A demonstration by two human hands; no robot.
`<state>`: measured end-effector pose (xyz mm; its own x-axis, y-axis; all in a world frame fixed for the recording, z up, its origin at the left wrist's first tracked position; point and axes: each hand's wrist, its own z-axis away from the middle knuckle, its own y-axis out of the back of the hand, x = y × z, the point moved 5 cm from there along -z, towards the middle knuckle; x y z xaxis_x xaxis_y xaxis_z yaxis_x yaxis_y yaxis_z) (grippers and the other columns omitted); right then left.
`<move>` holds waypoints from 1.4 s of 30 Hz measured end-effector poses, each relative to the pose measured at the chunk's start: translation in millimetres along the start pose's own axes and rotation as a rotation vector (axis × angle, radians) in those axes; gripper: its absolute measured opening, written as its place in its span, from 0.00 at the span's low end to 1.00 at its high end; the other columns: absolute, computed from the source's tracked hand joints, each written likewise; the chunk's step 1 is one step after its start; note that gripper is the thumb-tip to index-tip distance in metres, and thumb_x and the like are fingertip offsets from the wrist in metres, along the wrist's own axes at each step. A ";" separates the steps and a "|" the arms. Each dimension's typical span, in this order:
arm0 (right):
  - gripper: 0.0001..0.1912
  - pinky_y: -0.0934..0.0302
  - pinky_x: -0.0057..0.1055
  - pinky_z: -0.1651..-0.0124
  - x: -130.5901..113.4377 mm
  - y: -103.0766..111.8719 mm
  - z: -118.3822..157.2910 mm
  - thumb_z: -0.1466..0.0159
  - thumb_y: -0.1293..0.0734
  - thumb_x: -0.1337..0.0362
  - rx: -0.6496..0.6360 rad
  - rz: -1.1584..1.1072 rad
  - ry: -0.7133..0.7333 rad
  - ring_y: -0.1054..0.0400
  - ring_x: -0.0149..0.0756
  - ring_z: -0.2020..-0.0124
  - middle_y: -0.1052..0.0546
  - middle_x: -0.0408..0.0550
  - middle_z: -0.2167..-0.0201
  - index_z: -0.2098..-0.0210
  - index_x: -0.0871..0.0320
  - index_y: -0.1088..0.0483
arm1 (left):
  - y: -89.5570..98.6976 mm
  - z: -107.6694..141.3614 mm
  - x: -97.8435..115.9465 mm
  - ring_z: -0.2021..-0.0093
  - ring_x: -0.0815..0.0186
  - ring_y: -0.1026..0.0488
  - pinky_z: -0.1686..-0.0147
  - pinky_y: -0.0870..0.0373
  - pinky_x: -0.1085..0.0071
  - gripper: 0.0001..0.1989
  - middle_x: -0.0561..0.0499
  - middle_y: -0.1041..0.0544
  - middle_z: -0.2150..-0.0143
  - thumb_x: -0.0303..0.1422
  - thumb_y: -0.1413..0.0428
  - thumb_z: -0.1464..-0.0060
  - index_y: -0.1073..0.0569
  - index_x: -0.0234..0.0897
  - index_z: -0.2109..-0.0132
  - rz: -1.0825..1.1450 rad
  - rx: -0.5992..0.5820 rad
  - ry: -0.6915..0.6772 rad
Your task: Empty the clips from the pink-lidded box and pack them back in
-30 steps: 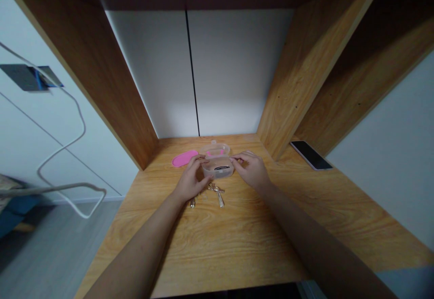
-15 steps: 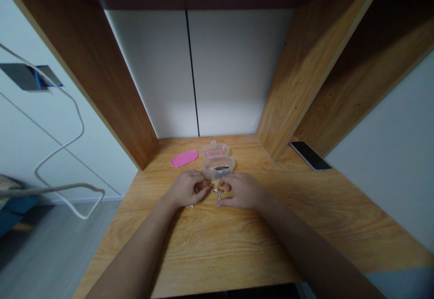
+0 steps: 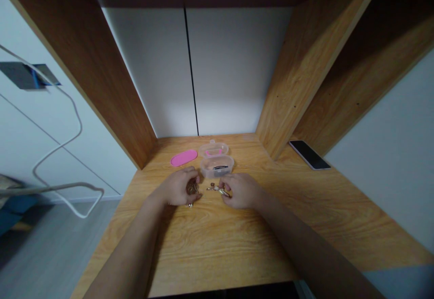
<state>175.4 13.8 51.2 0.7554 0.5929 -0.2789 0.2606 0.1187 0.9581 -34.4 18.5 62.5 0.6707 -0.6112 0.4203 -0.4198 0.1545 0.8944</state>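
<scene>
Left hand (image 3: 174,188) is curled in at lower centre of the frame, its fingers closed on a small cluster of gold-toned metal (image 3: 193,189), and from my feed that reads as a real grasp. Right hand (image 3: 241,190) sits just to its right, fingertips down on a gold-toned metal piece (image 3: 219,191) lying on the tabletop (image 3: 203,244); pinch or mere touch, I can't tell from here. A small metal bit (image 3: 190,205) pokes out right under the left hand, too small for me to name. Just above the hands, I've got a clear plastic box (image 3: 217,167) with a dark object (image 3: 220,168) inside. Directly behind it, close enough that I can't call touching or apart, sits a clear plastic lid with a pink seal (image 3: 213,149). To the left of that lies a flat pink oval piece (image 3: 183,157). Over at the right of the frame, a smartphone (image 3: 309,154) lies beside the wooden side panel (image 3: 307,73). Out at far left, a white cable (image 3: 57,154) loops down in front of the pale wall.
</scene>
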 end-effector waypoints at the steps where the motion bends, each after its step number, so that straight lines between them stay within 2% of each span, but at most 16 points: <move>1: 0.11 0.51 0.31 0.70 0.4 -0.3 -0.3 0.43 0.30 0.63 -0.001 0.003 0.001 0.28 0.37 0.68 0.20 0.45 0.67 0.60 0.53 0.25 | -0.7 0.4 -2.9 0.62 0.61 0.29 0.61 0.35 0.68 0.17 0.49 0.26 0.60 0.39 0.35 0.55 0.29 0.39 0.59 0.007 -0.005 0.014; 6: 0.14 0.49 0.31 0.68 -0.8 0.2 -2.5 0.40 0.29 0.52 0.039 -0.001 0.002 0.27 0.39 0.65 0.20 0.47 0.66 0.61 0.55 0.26 | -7.1 0.5 -10.8 0.60 0.60 0.29 0.58 0.33 0.66 0.17 0.49 0.27 0.59 0.36 0.34 0.56 0.28 0.38 0.58 0.020 -0.013 0.030; 13: 0.05 0.47 0.30 0.66 -0.7 -3.1 -3.7 0.37 0.33 0.61 0.086 -0.057 0.059 0.27 0.36 0.65 0.20 0.45 0.67 0.64 0.55 0.26 | -9.4 -0.6 -14.4 0.58 0.60 0.29 0.56 0.32 0.65 0.15 0.47 0.27 0.58 0.35 0.35 0.55 0.26 0.38 0.59 0.035 0.028 0.021; 19: 0.04 0.47 0.30 0.66 -0.6 8.9 0.9 0.37 0.33 0.62 0.119 -0.087 0.122 0.28 0.35 0.66 0.20 0.44 0.68 0.64 0.55 0.26 | -4.5 -1.7 -2.2 0.59 0.61 0.29 0.58 0.32 0.65 0.18 0.48 0.27 0.58 0.33 0.34 0.57 0.28 0.38 0.58 0.117 0.041 0.008; 26: 0.06 0.49 0.29 0.66 0.7 16.2 2.3 0.34 0.36 0.64 0.109 -0.083 0.141 0.31 0.34 0.68 0.22 0.46 0.69 0.65 0.58 0.28 | -0.1 -1.2 10.5 0.63 0.66 0.31 0.64 0.32 0.70 0.13 0.49 0.28 0.60 0.30 0.35 0.56 0.29 0.36 0.63 0.355 0.041 0.000; 32: 0.14 0.52 0.30 0.68 10.1 12.6 -1.6 0.31 0.41 0.65 0.111 -0.060 0.089 0.37 0.32 0.73 0.26 0.46 0.74 0.71 0.59 0.30 | -6.3 0.1 12.3 0.69 0.70 0.33 0.68 0.36 0.72 0.15 0.53 0.29 0.66 0.30 0.34 0.54 0.32 0.36 0.62 0.768 -0.038 0.086; 34: 0.16 0.51 0.29 0.68 12.5 12.3 -2.6 0.29 0.42 0.63 0.120 -0.149 0.091 0.38 0.31 0.74 0.27 0.45 0.75 0.71 0.59 0.30 | -7.6 -0.2 11.4 0.69 0.71 0.35 0.70 0.38 0.73 0.17 0.55 0.31 0.68 0.32 0.32 0.54 0.33 0.35 0.62 0.857 -0.049 0.105; 37: 0.19 0.47 0.28 0.68 17.7 9.1 -4.4 0.27 0.44 0.58 0.127 -0.399 0.072 0.35 0.31 0.73 0.26 0.45 0.74 0.67 0.59 0.28 | -8.1 -1.6 9.8 0.70 0.72 0.39 0.70 0.41 0.74 0.20 0.56 0.35 0.68 0.39 0.32 0.52 0.34 0.35 0.63 0.965 -0.060 0.098; 40: 0.22 0.43 0.28 0.68 24.3 0.1 -8.0 0.29 0.40 0.50 0.115 -0.689 0.011 0.33 0.32 0.72 0.26 0.45 0.74 0.68 0.60 0.26 | -8.0 -3.7 8.1 0.70 0.72 0.41 0.70 0.43 0.73 0.19 0.55 0.36 0.69 0.47 0.38 0.44 0.33 0.35 0.63 1.059 -0.048 0.098; 42: 0.24 0.39 0.29 0.66 27.4 -6.3 -11.1 0.34 0.35 0.44 0.110 -0.878 -0.031 0.31 0.33 0.71 0.24 0.47 0.72 0.69 0.60 0.26 | -8.1 -5.1 8.3 0.71 0.72 0.42 0.70 0.43 0.73 0.18 0.55 0.37 0.69 0.47 0.42 0.40 0.32 0.35 0.62 1.095 -0.031 0.102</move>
<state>187.7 38.2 38.3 0.2708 0.3018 -0.9141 0.8092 0.4429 0.3860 -22.3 16.1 59.6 -0.0077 -0.0641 0.9979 -0.8038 0.5940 0.0319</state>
